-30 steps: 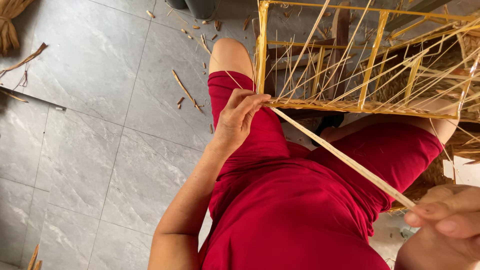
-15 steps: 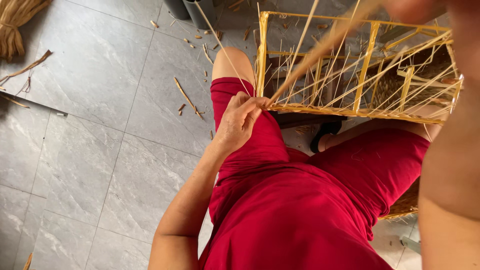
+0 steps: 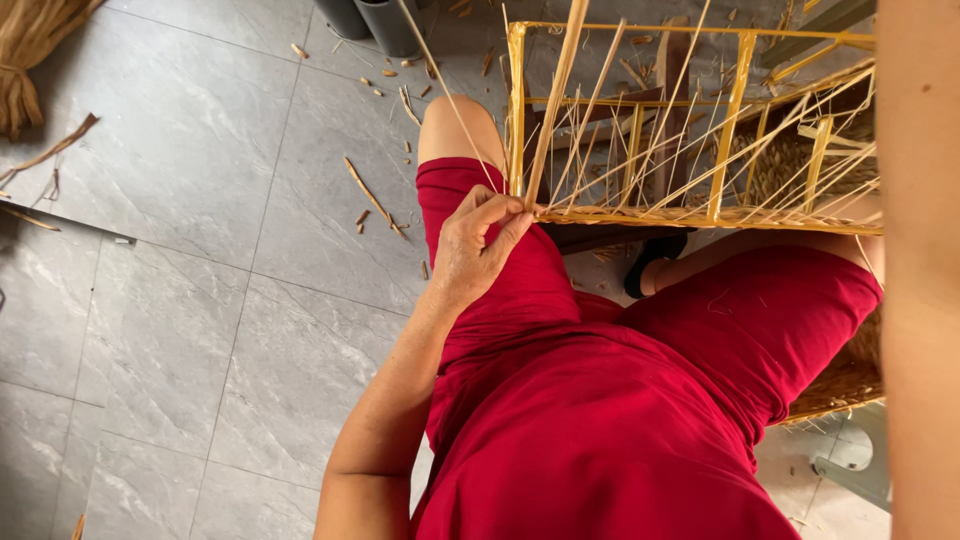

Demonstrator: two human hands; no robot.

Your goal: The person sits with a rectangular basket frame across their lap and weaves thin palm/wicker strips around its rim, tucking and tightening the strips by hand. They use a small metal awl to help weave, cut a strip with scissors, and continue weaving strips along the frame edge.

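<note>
Reed strip (image 3: 556,110) rises toward 12 o'clock from the yellow wicker frame (image 3: 700,215), which rests across my red-clad lap (image 3: 620,400). My left hand (image 3: 478,245) pinches the strip's base at the frame's 9 o'clock corner, fingers closed on it. Right hand: only the forearm (image 3: 920,280) shows at 3 o'clock, so I cannot tell its grip. Reed scraps (image 3: 372,195) litter the grey tile floor (image 3: 180,300).

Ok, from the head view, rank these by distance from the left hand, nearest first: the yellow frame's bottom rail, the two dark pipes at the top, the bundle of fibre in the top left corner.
1. Yellow frame's bottom rail: touching the left hand, to its right.
2. Dark pipes: above, at the top edge.
3. Fibre bundle: far left, top corner.
</note>
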